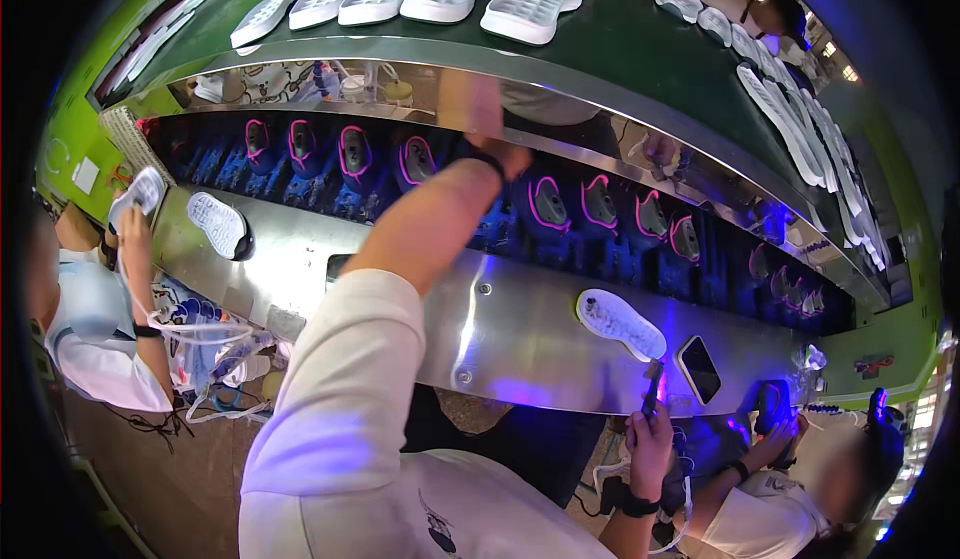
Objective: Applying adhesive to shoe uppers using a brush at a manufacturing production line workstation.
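My left arm stretches across the metal ledge to the row of dark shoe uppers (417,159) with pink edges. My left hand (505,154) is over that row beside the shiny panel; it is blurred and its fingers cannot be made out. Low on the right, my right hand (650,439) is closed round the dark handle of a small brush (653,389). The brush tip points up, close to the lower end of a white shoe sole (620,324) lying on the ledge. A phone (699,369) lies to the right of the brush.
Several white soles (531,7) lie on the green upper belt (640,79), with more at its right end. Another sole (217,225) sits on the metal ledge (520,309). One co-worker (100,309) at left holds a sole (140,194); another (790,499) is at right.
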Available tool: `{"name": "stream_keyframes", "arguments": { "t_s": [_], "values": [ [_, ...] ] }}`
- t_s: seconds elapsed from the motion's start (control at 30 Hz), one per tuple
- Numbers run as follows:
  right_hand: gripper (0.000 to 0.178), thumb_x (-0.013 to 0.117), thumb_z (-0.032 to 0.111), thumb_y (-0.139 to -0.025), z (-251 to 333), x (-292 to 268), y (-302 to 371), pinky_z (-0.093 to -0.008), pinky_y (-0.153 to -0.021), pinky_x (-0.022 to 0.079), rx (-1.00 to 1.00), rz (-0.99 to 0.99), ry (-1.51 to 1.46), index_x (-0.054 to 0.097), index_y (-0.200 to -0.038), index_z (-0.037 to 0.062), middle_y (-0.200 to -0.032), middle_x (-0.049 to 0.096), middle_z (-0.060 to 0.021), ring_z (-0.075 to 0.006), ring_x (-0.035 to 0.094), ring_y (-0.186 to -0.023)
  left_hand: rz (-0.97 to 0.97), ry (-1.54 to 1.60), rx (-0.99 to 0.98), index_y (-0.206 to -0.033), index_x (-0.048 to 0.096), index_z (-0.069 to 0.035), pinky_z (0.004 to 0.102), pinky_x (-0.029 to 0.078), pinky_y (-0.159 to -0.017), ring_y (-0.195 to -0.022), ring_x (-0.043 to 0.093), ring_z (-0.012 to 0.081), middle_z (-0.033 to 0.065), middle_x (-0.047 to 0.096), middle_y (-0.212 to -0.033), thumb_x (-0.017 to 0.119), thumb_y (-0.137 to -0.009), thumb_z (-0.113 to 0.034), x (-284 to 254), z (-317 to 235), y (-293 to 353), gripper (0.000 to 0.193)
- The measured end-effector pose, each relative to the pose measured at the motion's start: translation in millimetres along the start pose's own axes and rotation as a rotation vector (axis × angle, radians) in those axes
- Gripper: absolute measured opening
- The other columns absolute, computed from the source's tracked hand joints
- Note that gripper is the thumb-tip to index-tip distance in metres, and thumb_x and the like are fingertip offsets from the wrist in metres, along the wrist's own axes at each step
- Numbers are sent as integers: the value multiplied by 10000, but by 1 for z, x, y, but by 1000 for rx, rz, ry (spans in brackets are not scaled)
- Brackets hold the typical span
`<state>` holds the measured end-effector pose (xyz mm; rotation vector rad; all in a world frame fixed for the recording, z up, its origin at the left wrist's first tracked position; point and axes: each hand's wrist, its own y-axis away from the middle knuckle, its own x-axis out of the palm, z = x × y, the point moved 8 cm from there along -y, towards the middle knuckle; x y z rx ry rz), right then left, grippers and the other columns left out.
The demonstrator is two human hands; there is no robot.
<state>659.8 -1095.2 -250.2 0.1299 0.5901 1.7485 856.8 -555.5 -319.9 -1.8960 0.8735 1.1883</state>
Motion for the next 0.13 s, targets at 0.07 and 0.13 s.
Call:
{"name": "stream_keyframes", "arguments": {
  "t_s": [0.07, 0.13],
  "values": [
    [313, 573, 8, -983, 6, 11, -4, -210, -502, 323, -14, -8, -24, 567, -1296, 13, -742, 548, 7, -43, 442, -570, -98, -39, -44, -1418, 580, -176, 531, 459, -1062, -1414, 454, 349, 178, 552, -1472, 632, -873, -367, 24, -31, -1, 580],
    [313, 579, 8, -983, 13, 16, -4, -212, -496, 319, -68, 21, -40, 568, -1295, 15, -737, 545, 4, -42, 443, -567, 572, -8, -648, -1645, 173, -252, 665, 288, -1153, -1489, 312, 460, 142, 233, -1684, 602, -885, -449, 96, -23, 24, 895]
  ]
}}
